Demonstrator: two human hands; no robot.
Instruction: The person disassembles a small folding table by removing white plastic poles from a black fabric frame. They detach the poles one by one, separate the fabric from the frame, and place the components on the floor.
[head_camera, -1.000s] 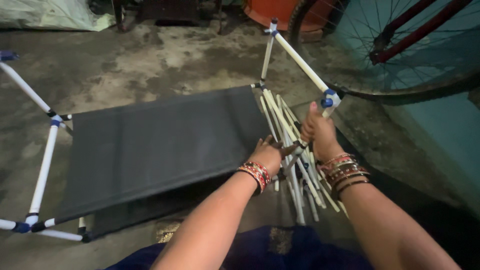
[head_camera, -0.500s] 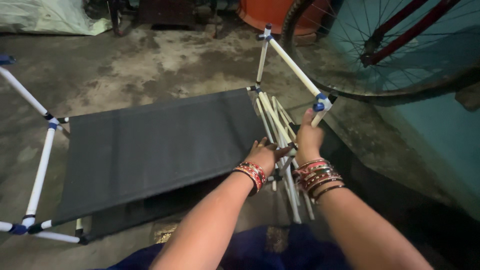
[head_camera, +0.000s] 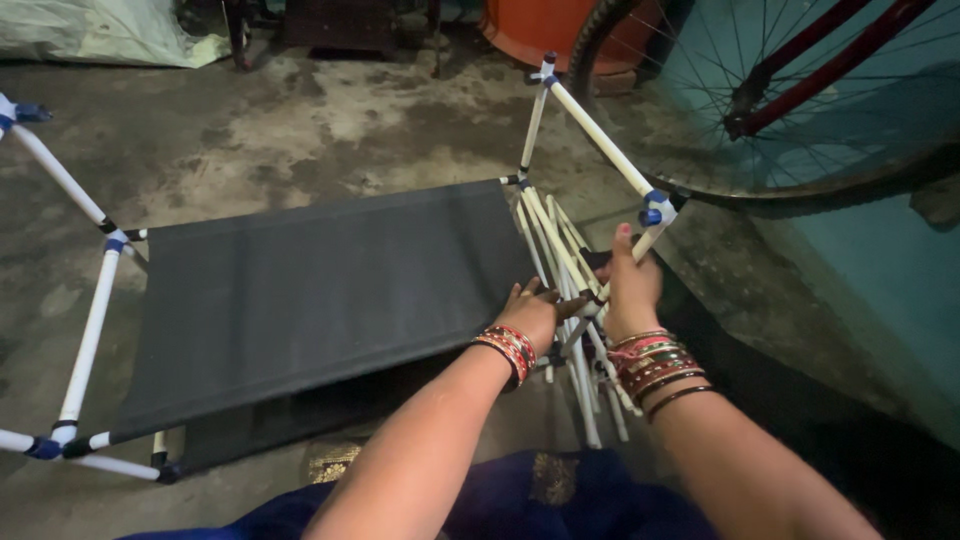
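Head view: my right hand (head_camera: 630, 290) is clenched around a white pipe (head_camera: 640, 243) just below its blue joint (head_camera: 655, 210), thumb pointing up along it. My left hand (head_camera: 535, 312) lies beside it with the fingers curled onto the bundle of white rods (head_camera: 560, 250) that fans out between the pipe and the near edge of the dark cloth (head_camera: 320, 290); I cannot tell whether it truly grips a rod or only presses on them.

The cloth is already stretched flat across the frame, held by the pipe rail (head_camera: 85, 340) on the left and the corner by my hands on the right. The rods are still loose and bunched on the floor (head_camera: 300, 120), fitted into nothing, so I judge the frame partly assembled, with this corner and the rods left to do.

A bicycle wheel (head_camera: 800, 130) stands close on the right, and an orange tub (head_camera: 530, 25) sits beyond it.
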